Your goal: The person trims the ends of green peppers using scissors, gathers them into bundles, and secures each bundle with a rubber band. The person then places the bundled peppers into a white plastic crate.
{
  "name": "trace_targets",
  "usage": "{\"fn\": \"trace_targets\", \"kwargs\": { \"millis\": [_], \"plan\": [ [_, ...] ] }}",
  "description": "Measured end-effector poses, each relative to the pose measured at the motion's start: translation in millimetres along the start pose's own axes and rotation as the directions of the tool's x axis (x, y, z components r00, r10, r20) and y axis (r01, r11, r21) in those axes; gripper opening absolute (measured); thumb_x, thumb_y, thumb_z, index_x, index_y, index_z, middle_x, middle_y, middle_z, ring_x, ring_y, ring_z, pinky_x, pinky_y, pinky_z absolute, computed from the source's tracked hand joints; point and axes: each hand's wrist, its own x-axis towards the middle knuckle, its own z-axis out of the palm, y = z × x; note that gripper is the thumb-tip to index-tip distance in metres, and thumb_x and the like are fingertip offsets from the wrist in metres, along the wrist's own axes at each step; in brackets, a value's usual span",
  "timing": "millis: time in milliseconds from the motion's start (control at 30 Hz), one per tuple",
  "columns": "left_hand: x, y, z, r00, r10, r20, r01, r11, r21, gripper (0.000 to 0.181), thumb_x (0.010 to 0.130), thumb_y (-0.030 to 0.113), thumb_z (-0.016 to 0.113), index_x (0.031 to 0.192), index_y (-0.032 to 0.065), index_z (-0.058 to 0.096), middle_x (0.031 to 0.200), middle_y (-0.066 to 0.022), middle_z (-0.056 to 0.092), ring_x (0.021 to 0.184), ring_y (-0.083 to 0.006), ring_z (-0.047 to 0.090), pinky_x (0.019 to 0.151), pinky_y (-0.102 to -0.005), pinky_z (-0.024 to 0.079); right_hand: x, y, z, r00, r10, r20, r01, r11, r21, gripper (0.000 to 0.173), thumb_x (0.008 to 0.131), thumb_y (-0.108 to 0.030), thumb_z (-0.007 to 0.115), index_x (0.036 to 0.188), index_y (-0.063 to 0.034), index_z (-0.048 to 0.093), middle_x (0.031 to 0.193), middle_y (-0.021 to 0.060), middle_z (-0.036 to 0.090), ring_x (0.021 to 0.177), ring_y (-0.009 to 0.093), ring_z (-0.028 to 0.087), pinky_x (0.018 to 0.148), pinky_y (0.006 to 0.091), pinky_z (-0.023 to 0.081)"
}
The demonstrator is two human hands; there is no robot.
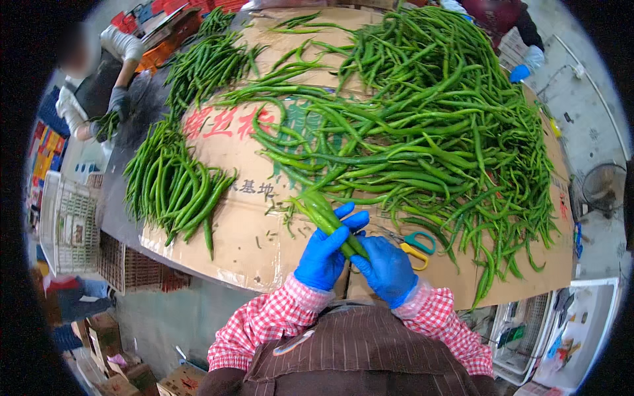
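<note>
A small bunch of long green peppers (321, 214) lies slantwise between my two blue-gloved hands. My left hand (324, 252) wraps its fingers around the middle of the bunch. At the lower end, my right hand (389, 267) grips the same peppers near their tips or stems; the fingers hide which. Just right of my hands, scissors with one teal and one yellow handle (418, 247) rest on the cardboard (237, 262). A large heap of loose green peppers (436, 143) spreads beyond and to the right. Left of me lies a sorted pile of peppers (171, 183) with their lengths roughly aligned.
Across the table at left, a person's gloved hand (119, 101) is near a small bunch of peppers. Another person's blue glove (520, 73) shows at the far right. Plastic crates (69, 227) stand by the left edge, and a white bin (584, 326) at the lower right.
</note>
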Motion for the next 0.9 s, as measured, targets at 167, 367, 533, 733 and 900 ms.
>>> {"fn": "trace_targets", "kwargs": {
  "millis": [167, 367, 533, 733, 900],
  "plan": [
    [0.5, 6.9, -1.7, 0.995, 0.011, -0.102, -0.017, 0.998, -0.055, 0.024, 0.076, 0.008, 0.052, 0.098, 0.0017, 0.045, 0.084, -0.0118, 0.055, 0.092, -0.0266, 0.051, 0.084, -0.04, 0.038, 9.9, 4.2, -12.7, 0.999, -0.023, 0.047, 0.018, 0.995, 0.098, 0.027, 0.075, -0.028, 0.054, 0.092, -0.0073, 0.053, 0.072, 0.0108, 0.052, 0.063, 0.026, 0.053, 0.053, 0.0353, 0.042],
    [1.1, 24.8, -17.3, 0.977, 0.062, -0.202, -0.078, 0.994, -0.071, 0.025, 0.078, 0.015, 0.049, 0.102, 0.0087, 0.044, 0.076, -0.0046, 0.05, 0.068, -0.0183, 0.049, 0.068, -0.034, 0.04, 47.0, 63.4, -71.1, 0.844, 0.09, -0.529, -0.087, 0.996, 0.031, 0.018, 0.075, -0.011, 0.054, 0.093, -0.008, 0.056, 0.075, 0.0098, 0.054, 0.064, 0.021, 0.054, 0.056, 0.0282, 0.043],
    [5.3, 17.0, -2.6, 0.982, 0.029, -0.185, -0.048, 0.994, -0.101, 0.036, 0.074, 0.01, 0.052, 0.107, 0.0044, 0.039, 0.076, -0.0086, 0.051, 0.066, -0.0201, 0.05, 0.067, -0.0347, 0.041, 68.7, 140.8, -90.8, 0.818, 0.043, -0.574, -0.261, 0.916, -0.304, 0.024, 0.07, -0.011, 0.059, 0.094, -0.01, 0.055, 0.087, 0.0099, 0.053, 0.071, 0.028, 0.053, 0.063, 0.0319, 0.043],
    [6.7, 13.3, -0.4, 0.985, 0.01, -0.17, -0.031, 0.992, -0.119, 0.035, 0.073, 0.006, 0.053, 0.105, 0.0041, 0.041, 0.078, -0.0094, 0.051, 0.07, -0.0216, 0.05, 0.068, -0.0344, 0.042, 78.2, 101.0, -123.6, 0.734, 0.102, -0.671, -0.03, 0.993, 0.117, 0.03, 0.072, -0.006, 0.058, 0.101, -0.0069, 0.054, 0.08, 0.0033, 0.055, 0.068, 0.012, 0.05, 0.063, 0.0236, 0.04],
    [9.0, 10.9, 3.7, 0.983, -0.026, -0.184, 0.017, 0.999, -0.046, 0.024, 0.075, 0.008, 0.051, 0.099, 0.0069, 0.047, 0.099, -0.014, 0.052, 0.087, -0.0259, 0.052, 0.074, -0.0361, 0.043, 79.3, 28.1, -115.0, 0.902, 0.236, -0.361, 0.025, 0.807, 0.59, 0.038, 0.075, -0.007, 0.057, 0.111, -0.0056, 0.046, 0.078, 0.0013, 0.054, 0.066, 0.008, 0.047, 0.062, 0.0217, 0.04]
  ]
}}
